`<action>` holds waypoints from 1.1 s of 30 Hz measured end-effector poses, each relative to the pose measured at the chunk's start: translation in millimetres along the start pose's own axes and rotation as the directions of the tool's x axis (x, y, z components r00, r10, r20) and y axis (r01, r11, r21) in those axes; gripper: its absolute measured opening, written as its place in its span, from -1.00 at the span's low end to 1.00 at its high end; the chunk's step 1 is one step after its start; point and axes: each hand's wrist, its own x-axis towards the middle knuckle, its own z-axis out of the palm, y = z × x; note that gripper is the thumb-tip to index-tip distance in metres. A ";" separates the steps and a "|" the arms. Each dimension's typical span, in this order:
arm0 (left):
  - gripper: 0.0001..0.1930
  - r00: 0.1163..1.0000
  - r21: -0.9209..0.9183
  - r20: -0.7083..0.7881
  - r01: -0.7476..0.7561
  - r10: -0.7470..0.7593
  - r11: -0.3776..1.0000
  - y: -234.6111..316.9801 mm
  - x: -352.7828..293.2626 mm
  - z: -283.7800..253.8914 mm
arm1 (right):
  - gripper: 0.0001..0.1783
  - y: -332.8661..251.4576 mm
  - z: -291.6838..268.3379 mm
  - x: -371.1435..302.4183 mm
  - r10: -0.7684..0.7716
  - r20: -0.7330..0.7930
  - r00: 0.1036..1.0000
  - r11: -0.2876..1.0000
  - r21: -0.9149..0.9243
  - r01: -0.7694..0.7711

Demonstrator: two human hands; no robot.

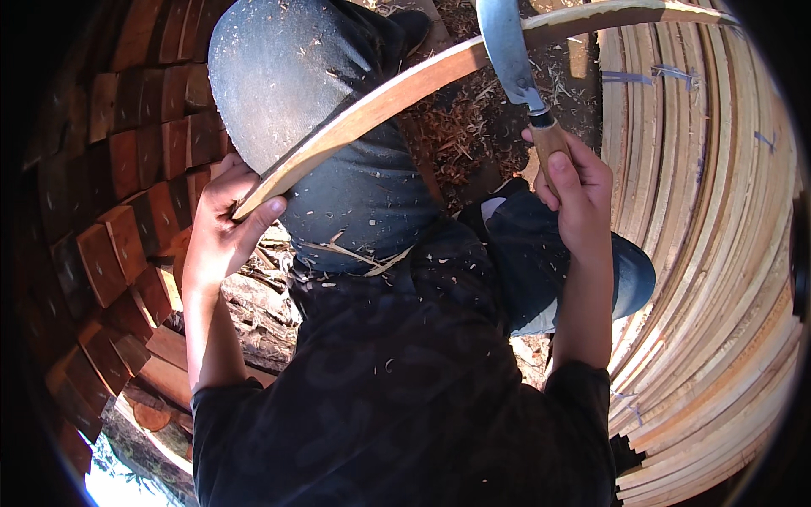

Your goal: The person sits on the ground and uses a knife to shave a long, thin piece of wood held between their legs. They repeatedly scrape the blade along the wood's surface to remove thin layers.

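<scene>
A long wooden strip [363,116] crosses from my left knee to the far right, bowed in this wide view. My left hand [226,215] is closed around its near end, thumb on top. In my right hand [579,186] is a large knife with a wooden handle [549,152] and a broad, curved steel blade [507,51]. The blade lies across the strip, pointing away from me; whether its edge touches the wood I cannot tell. Pale shavings [363,258] lie on my lap and trousers.
Long pale wooden strips [676,169] are stacked close on my right, some with purplish ties. Stacked reddish wood blocks [127,245] rise on my left. Brown shavings [460,135] litter the ground between my legs. A shoe [410,29] shows beyond my left knee.
</scene>
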 end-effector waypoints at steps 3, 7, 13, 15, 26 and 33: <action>-0.82 1.000 -0.038 -0.021 0.021 -0.022 0.999 1.1 -0.8 -0.9 | -0.58 -0.5 -5.1 5.1 0.024 -0.079 0.997 0.975 0.222 -0.005; -0.81 1.000 0.000 -0.012 -0.011 0.011 1.000 -1.6 1.5 0.9 | -0.58 -0.1 -1.9 10.1 -0.017 -0.185 0.983 0.995 0.096 0.036; -0.81 0.999 0.001 -0.044 0.015 -0.015 1.000 -0.4 -0.6 2.7 | -0.58 -2.9 -10.1 7.9 0.022 -0.161 0.987 0.989 0.146 0.002; -0.81 0.998 -0.014 -0.045 0.036 -0.036 0.999 -1.2 -1.2 3.7 | -0.57 -6.7 -9.5 4.1 0.035 -0.049 0.998 0.999 -0.016 -0.035; -0.83 0.999 0.075 -0.036 0.001 0.002 0.997 0.6 1.0 2.3 | -0.61 -15.3 -7.9 -7.6 0.009 0.036 0.999 0.994 -0.110 -0.005; -0.82 0.997 0.067 -0.069 -0.011 0.015 0.998 -0.3 -0.2 6.7 | -0.56 -14.2 -19.4 -20.7 0.074 -0.090 0.993 0.995 -0.054 -0.079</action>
